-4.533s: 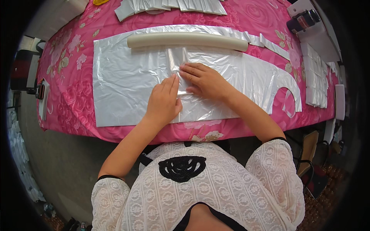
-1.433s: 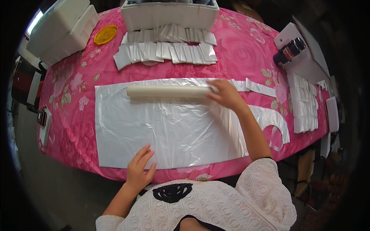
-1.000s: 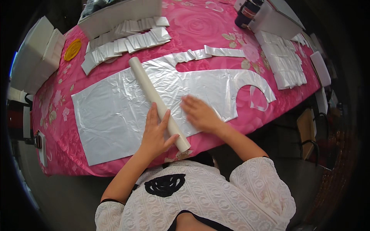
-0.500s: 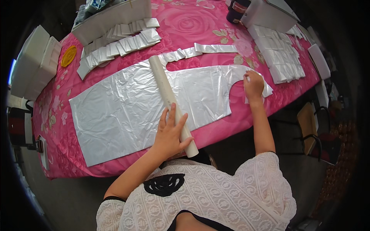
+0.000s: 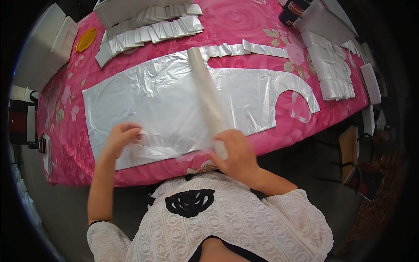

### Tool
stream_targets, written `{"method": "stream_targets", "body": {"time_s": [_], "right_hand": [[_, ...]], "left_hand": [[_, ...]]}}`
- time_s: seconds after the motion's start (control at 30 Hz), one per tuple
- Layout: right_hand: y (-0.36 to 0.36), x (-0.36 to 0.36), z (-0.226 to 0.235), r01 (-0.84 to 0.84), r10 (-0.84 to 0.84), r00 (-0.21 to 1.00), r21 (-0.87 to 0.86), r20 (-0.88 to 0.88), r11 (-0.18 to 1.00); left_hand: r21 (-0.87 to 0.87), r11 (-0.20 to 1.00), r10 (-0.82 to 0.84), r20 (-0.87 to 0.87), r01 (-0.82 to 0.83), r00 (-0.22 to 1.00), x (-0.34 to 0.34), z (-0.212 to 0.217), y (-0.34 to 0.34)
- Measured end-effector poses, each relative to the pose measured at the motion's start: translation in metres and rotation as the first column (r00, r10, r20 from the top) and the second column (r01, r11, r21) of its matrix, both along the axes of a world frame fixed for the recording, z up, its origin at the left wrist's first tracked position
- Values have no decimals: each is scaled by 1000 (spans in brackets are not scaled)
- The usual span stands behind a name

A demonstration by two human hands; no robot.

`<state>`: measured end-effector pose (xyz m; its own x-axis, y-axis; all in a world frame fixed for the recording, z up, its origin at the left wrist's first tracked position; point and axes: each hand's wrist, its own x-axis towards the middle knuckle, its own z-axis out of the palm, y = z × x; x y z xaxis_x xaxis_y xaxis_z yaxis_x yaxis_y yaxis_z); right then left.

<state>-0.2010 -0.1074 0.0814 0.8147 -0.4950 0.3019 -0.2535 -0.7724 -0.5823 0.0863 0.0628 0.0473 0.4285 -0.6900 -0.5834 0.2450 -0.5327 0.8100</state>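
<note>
A silvery-white plastic sheet, cut like an apron [image 5: 248,89], lies spread across the table, with a curved cut-out at its right end and a long strip on its far side. Across it runs a pale tube [image 5: 204,81], blurred along its middle. My right hand [image 5: 238,153] is closed around the tube's near end, at the table's front edge. Over the left part of the sheet is my left hand [image 5: 120,139], fingers curled together and slightly blurred. See-through film smears beside its fingertips; what they pinch, if anything, is not clear.
Folded silvery plastic pieces [image 5: 152,34] stand in rows at the back left. More folded white packs [image 5: 329,72] are stacked at the right. A yellow oval dish [image 5: 86,39], white boxes [image 5: 41,48] and a dark mug [image 5: 293,11] surround the sheet. A chair [image 5: 348,153] stands off the right edge.
My left hand has left the tube and shifted left over the sheet. My right hand has let go of the sheet's right end and now grips the tube's near end.
</note>
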Motion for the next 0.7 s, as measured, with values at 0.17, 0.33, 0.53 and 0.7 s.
{"method": "stream_targets", "body": {"time_s": [0.17, 0.33, 0.53, 0.7], "right_hand": [[-4, -19, -5, 201, -42, 824, 221, -565, 954], [6, -22, -23, 170, 19, 787, 246, -617, 954], [-2, -24, -21, 186, 66, 805, 356, -590, 916], [-1, -25, -16, 207, 58, 788, 353, -612, 912]], "left_hand": [[193, 978, -6, 386, -74, 923, 71, -4, 77], [197, 980, -197, 980, -4, 26, 25, 35, 32], [318, 786, -415, 907, 530, 72, -41, 111, -25], [761, 442, -725, 615, 475, -311, 12, 54, 44]]}}
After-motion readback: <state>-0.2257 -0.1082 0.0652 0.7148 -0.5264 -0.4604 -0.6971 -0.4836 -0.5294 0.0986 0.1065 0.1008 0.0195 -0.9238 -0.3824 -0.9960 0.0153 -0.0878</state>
